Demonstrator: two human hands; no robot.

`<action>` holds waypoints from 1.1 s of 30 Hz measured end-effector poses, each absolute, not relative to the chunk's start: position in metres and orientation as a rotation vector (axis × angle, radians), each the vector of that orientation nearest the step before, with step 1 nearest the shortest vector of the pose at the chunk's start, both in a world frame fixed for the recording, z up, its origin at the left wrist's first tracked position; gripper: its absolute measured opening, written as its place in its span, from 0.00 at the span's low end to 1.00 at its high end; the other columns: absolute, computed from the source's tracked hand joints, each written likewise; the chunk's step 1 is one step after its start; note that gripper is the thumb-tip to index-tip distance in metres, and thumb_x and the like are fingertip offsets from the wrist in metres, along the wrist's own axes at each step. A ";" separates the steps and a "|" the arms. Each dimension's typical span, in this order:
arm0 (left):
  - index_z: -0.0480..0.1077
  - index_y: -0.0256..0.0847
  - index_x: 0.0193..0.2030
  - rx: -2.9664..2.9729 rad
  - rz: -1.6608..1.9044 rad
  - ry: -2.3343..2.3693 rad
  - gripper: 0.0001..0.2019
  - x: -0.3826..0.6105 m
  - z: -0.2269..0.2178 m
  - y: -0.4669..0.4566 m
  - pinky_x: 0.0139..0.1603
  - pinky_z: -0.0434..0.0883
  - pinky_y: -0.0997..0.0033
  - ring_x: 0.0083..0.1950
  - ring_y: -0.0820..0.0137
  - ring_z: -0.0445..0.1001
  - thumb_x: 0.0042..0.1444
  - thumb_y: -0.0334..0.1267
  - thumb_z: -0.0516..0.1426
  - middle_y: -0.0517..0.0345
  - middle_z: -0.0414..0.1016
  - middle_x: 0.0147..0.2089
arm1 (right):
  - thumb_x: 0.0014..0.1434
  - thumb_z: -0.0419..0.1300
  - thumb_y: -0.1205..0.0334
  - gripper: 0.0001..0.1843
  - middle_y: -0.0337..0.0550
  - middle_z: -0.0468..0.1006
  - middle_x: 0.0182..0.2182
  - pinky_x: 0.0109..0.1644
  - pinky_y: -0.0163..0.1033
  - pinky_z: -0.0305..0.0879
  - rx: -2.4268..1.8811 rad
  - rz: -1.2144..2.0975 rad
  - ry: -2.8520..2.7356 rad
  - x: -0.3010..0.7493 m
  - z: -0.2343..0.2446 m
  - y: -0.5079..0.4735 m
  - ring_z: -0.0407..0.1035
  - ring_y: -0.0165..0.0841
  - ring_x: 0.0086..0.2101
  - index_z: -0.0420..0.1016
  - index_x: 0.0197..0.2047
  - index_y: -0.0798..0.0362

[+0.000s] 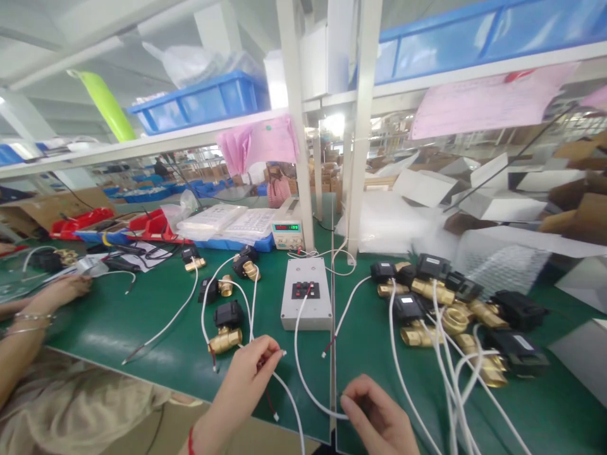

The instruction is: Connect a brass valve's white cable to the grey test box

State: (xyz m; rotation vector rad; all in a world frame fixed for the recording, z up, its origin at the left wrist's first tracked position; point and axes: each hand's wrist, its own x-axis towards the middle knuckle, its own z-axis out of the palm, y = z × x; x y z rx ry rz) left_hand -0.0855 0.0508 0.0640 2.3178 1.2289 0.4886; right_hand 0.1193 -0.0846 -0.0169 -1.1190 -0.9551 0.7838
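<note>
My left hand (251,373) is raised over the front edge of the green bench, its fingertips pinched on the end of a white cable (279,357) with thin red leads. My right hand (374,414) lies low at the bench edge, fingers curled round another white cable (313,392) that runs up to the grey test box (306,294). A brass valve with a black actuator (226,325) sits just beyond my left hand, its cable looping toward my fingers.
A pile of several brass valves with black actuators (455,309) and white cables lies at right. More valves (246,265) sit behind. A small meter with green digits (287,229) stands by a white post (296,126). Another person's arm (33,316) rests at left.
</note>
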 end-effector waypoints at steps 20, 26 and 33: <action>0.85 0.49 0.41 1.951 0.908 0.611 0.10 -0.038 0.045 0.011 0.31 0.71 0.85 0.31 0.75 0.77 0.61 0.30 0.62 0.59 0.77 0.31 | 0.61 0.67 0.66 0.04 0.41 0.79 0.32 0.40 0.33 0.67 -1.049 0.851 -0.832 0.126 0.023 -0.087 0.72 0.36 0.34 0.84 0.35 0.51; 0.84 0.48 0.37 1.698 0.839 0.687 0.08 -0.038 0.041 0.013 0.36 0.77 0.83 0.35 0.72 0.80 0.56 0.30 0.66 0.58 0.81 0.35 | 0.63 0.69 0.65 0.03 0.41 0.81 0.32 0.41 0.32 0.70 -1.034 0.909 -0.765 0.129 0.024 -0.086 0.74 0.35 0.35 0.86 0.37 0.49; 0.84 0.44 0.33 1.547 0.735 0.724 0.05 -0.033 0.050 0.017 0.33 0.77 0.84 0.28 0.74 0.80 0.53 0.30 0.66 0.59 0.80 0.31 | 0.61 0.69 0.66 0.03 0.40 0.80 0.30 0.37 0.31 0.69 -1.114 0.813 -0.779 0.125 0.024 -0.084 0.73 0.34 0.32 0.84 0.34 0.50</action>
